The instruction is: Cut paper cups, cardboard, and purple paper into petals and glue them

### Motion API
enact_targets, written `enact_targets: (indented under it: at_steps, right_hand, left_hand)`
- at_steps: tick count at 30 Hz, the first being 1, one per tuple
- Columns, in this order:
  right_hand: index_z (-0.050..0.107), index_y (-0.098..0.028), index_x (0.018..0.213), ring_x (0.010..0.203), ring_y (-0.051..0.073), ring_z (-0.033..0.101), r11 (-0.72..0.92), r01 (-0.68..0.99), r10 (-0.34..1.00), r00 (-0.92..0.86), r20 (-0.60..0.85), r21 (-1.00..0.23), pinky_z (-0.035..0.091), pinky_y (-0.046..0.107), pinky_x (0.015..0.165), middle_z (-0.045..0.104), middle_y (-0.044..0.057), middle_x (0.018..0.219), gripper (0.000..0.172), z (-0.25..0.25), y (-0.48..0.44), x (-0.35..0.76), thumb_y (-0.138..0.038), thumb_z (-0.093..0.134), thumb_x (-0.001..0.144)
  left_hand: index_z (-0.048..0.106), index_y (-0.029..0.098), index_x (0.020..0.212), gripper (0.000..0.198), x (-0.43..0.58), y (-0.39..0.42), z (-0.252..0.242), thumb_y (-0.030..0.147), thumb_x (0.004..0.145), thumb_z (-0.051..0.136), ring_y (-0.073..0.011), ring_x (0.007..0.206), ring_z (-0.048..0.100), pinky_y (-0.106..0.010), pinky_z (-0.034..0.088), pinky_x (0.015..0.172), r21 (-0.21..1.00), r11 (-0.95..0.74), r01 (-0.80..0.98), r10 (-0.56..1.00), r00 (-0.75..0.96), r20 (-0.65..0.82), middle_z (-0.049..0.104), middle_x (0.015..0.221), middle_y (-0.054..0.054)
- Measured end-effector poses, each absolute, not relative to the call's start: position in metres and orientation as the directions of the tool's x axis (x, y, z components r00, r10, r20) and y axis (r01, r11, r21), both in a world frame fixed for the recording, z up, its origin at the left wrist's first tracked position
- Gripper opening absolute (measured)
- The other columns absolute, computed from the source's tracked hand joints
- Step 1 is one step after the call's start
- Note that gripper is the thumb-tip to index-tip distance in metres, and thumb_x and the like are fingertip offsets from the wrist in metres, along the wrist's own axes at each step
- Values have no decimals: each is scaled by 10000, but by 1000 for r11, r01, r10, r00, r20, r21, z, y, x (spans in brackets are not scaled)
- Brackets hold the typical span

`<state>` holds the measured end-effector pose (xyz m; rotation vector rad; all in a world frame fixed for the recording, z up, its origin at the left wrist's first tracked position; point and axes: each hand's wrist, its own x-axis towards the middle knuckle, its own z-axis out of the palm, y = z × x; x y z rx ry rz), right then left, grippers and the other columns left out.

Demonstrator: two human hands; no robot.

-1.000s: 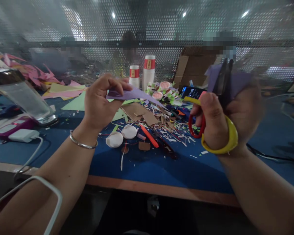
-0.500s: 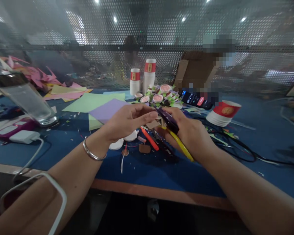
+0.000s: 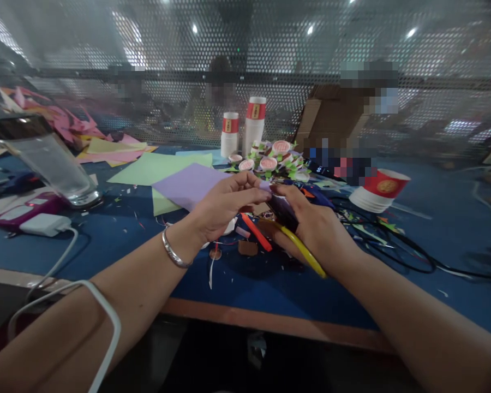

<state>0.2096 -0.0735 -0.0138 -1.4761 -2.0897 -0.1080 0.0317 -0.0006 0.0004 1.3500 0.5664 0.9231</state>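
My left hand (image 3: 233,199), with a silver bangle at the wrist, pinches a small light-purple piece (image 3: 265,186), likely paper, at its fingertips. Close against it, my right hand (image 3: 313,218) is closed around a tool with a curved yellow handle (image 3: 305,251); its working end is hidden, so its exact kind does not show. A dark purple piece (image 3: 282,210) lies along the right fingers. Below the hands are an orange-red stick (image 3: 257,232) and a brown cardboard scrap (image 3: 247,248). Purple paper (image 3: 188,185) lies left of my left hand, over green paper (image 3: 139,169).
White-and-red paper cups (image 3: 254,125) stand stacked at the back, beside a pile of round tags with green bits (image 3: 280,147). At right are a tilted cup stack (image 3: 380,191) and black cables (image 3: 409,254). A glass (image 3: 61,164) and white charger (image 3: 45,224) sit left.
My left fingertips have come closer to the right ones, and a light-purple piece now shows between them. The yellow handle stays in my right hand. The view has shifted slightly.
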Motion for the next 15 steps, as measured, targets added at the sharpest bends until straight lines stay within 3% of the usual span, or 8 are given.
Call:
enact_targets:
  at_steps: [3, 8, 12, 15]
  right_hand:
    - [502, -162, 1393, 702, 312, 764, 364, 906, 860, -238, 452, -217, 489, 319, 600, 781, 86, 812, 579, -13, -73, 207, -482, 587, 918]
    - [487, -156, 1419, 726, 320, 773, 298, 940, 914, -232, 333, -164, 475, 311, 604, 787, 92, 830, 583, -10, -70, 206, -472, 585, 939]
    - [514, -132, 1387, 789, 350, 776, 248, 967, 941, -226, 253, -62, 459, 329, 608, 793, 136, 881, 542, -12, -65, 210, -457, 564, 957]
    - [522, -119, 1368, 817, 355, 774, 249, 968, 937, -245, 247, 19, 447, 337, 608, 791, 152, 904, 517, -15, -64, 211, -455, 537, 975]
  left_hand:
    - [542, 179, 692, 186, 32, 1, 1, 201, 731, 723, -81, 697, 534, -223, 431, 695, 970, -70, -231, 852, 493, 179, 546, 701, 49]
    - [536, 195, 749, 219, 26, 9, 3, 293, 773, 731, -114, 816, 651, -259, 482, 808, 950, -111, -293, 907, 360, 217, 685, 819, 13]
    - [587, 184, 873, 302, 23, 10, 0, 404, 800, 781, -146, 851, 672, -286, 497, 799, 977, -188, -103, 899, 382, 213, 728, 882, -40]
    - [625, 170, 893, 344, 23, 8, -2, 414, 760, 829, -150, 790, 646, -283, 490, 718, 928, -363, 85, 849, 439, 292, 710, 857, -42]
